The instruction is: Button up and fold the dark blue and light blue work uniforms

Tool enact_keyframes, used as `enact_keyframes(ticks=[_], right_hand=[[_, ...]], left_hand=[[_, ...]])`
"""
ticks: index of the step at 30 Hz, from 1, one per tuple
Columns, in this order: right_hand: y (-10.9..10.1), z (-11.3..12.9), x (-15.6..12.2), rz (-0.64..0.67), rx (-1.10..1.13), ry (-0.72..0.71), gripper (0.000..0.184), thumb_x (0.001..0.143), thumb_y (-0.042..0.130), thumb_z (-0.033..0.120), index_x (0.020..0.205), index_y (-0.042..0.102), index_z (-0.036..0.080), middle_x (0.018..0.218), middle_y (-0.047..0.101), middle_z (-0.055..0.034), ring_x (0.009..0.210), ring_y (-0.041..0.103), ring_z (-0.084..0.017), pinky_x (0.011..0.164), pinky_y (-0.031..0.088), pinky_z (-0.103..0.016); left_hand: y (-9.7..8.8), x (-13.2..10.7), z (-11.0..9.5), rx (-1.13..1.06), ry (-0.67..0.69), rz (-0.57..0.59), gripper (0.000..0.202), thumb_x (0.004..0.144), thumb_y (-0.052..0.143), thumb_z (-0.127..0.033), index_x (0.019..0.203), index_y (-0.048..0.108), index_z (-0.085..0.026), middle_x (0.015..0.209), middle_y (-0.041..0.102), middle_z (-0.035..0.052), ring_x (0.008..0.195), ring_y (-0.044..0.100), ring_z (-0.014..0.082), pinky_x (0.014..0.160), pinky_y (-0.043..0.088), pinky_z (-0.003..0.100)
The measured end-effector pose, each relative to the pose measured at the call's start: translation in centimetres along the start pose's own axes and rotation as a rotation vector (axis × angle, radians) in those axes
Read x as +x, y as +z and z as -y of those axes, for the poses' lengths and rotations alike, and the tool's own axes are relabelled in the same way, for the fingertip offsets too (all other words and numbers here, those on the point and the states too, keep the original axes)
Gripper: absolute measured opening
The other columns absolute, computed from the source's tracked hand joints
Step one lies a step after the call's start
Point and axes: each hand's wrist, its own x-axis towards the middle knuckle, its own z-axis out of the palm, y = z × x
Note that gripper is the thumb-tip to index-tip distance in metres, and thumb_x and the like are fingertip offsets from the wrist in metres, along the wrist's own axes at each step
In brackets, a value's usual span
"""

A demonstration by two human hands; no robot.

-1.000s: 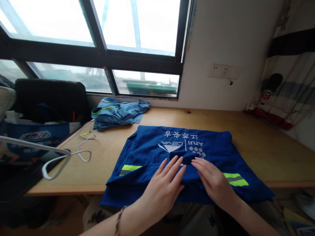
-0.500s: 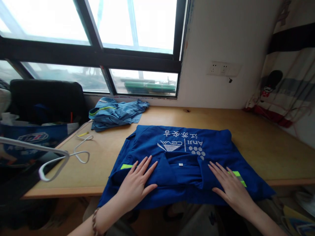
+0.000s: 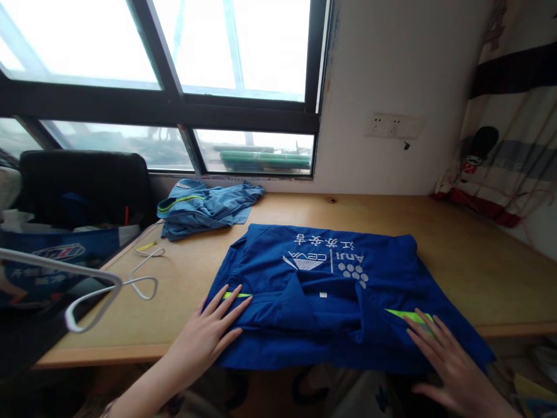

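A dark blue work jacket [image 3: 270, 273] lies spread over the front edge of the wooden table, its collar toward me. White embroidered lettering and a logo on it appear upside down from here. My left hand [image 3: 213, 326] rests open on the jacket's left side, fingers beside a yellow-green reflective strip. On the right side my right hand [image 3: 448, 361] is also open, its fingertips over the other yellow-green strip [image 3: 411, 314]. The jacket's lower front hangs past the table edge.
A light blue garment [image 3: 209, 206] lies crumpled at the back left of the table [image 3: 452, 249]. A white cable [image 3: 143, 284] loops near the left edge. Beyond it stand a black chair [image 3: 87, 180] and a blue bag [image 3: 56, 261]. A curtain [image 3: 500, 139] hangs at the right.
Both hands have slid outward along the jacket, left hand leftward and right hand rightward and nearer me. The jacket has shifted slightly right in view.
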Motion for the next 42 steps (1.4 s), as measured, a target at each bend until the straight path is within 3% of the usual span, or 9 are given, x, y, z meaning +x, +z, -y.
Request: enact_keyframes(ticks=[4,7,9,12,15,20,26,33,42], right_hand=[[-2.5,2.0,4.1,0.132,0.044,-0.145,0.078,0.072,0.052,0.057,0.137,0.023,0.027,0.139,0.03,-0.0047,0.126,0.026,-0.033,0.097,0.03,-0.051],[-4.6,0.6,7.5,0.133,0.117,-0.22,0.068,0.077,0.051,0.051,0.135,0.027,0.025,0.133,0.04,-0.0061,0.119,0.039,-0.027,0.097,0.034,-0.043],[-5.3,-0.6,9.9,0.095,0.146,-0.25,0.064,0.077,0.051,0.05,0.133,0.032,0.024,0.132,0.042,-0.0066,0.118,0.04,-0.025,0.098,0.033,-0.041],[-4.8,-0.9,13.3,0.084,0.163,-0.269,0.066,0.074,0.051,0.055,0.132,0.035,0.027,0.138,0.032,-0.0058,0.126,0.025,-0.03,0.101,0.022,-0.051],[-3.3,0.5,15.7,0.173,0.218,-0.246,0.066,0.074,0.048,0.058,0.132,0.032,0.032,0.142,0.024,-0.0031,0.129,0.013,-0.035,0.098,0.015,-0.061],[-1.7,1.9,16.6,0.246,0.271,-0.126,0.064,0.075,0.045,0.058,0.132,0.029,0.036,0.142,0.022,-0.0014,0.128,0.011,-0.038,0.093,0.012,-0.066],[-0.5,-0.6,16.5,0.225,0.213,0.022,0.061,0.075,0.043,0.061,0.131,0.03,0.04,0.142,0.024,0.001,0.128,0.012,-0.038,0.09,0.015,-0.068],[1.4,-7.9,13.7,0.171,0.059,0.345,0.056,0.077,0.036,0.062,0.129,0.032,0.041,0.141,0.026,0.0031,0.126,0.019,-0.038,0.088,0.024,-0.067],[2.9,-18.3,9.6,0.177,-0.027,0.708,0.059,0.077,0.029,0.063,0.131,0.031,0.04,0.143,0.021,0.0023,0.122,0.021,-0.044,0.085,0.022,-0.068]], left_hand=[[0.7,5.0,2.5,-0.066,0.03,0.013,0.045,0.085,0.034,-0.046,0.13,0.03,-0.04,0.138,0.034,0.0008,0.127,0.026,0.0267,0.099,0.017,0.053],[1.6,10.4,3.9,-0.08,0.006,-0.056,0.039,0.086,0.037,-0.042,0.124,0.041,-0.039,0.137,0.035,0.0025,0.127,0.022,0.0311,0.096,0.007,0.063],[2.3,14.4,4.0,-0.077,-0.066,-0.13,0.035,0.085,0.042,-0.035,0.119,0.049,-0.037,0.136,0.036,0.0038,0.128,0.02,0.0331,0.095,0.004,0.063],[3.5,19.3,3.0,-0.056,-0.258,-0.271,0.039,0.086,0.034,-0.019,0.12,0.049,-0.03,0.137,0.033,0.0084,0.126,0.023,0.0335,0.096,0.012,0.061],[4.3,21.8,2.0,-0.102,-0.368,-0.373,0.041,0.085,0.029,-0.013,0.122,0.047,-0.018,0.134,0.035,0.0159,0.12,0.033,0.0321,0.094,0.025,0.055],[4.3,21.1,1.8,-0.244,-0.214,-0.475,0.039,0.084,0.034,-0.014,0.121,0.045,-0.015,0.127,0.043,0.0132,0.116,0.039,0.025,0.097,0.031,0.044],[3.9,20.5,1.0,-0.365,-0.06,-0.453,0.034,0.084,0.035,-0.014,0.113,0.05,-0.016,0.12,0.049,0.01,0.114,0.041,0.0216,0.098,0.035,0.042],[4.6,20.5,1.8,-0.426,-0.039,-0.42,0.03,0.081,0.037,-0.01,0.103,0.056,-0.015,0.107,0.056,0.0095,0.104,0.049,0.0184,0.092,0.04,0.036],[4.5,20.5,1.5,-0.443,-0.053,-0.294,0.023,0.083,0.037,-0.016,0.086,0.061,-0.016,0.093,0.06,0.0086,0.089,0.054,0.0166,0.082,0.043,0.03]])
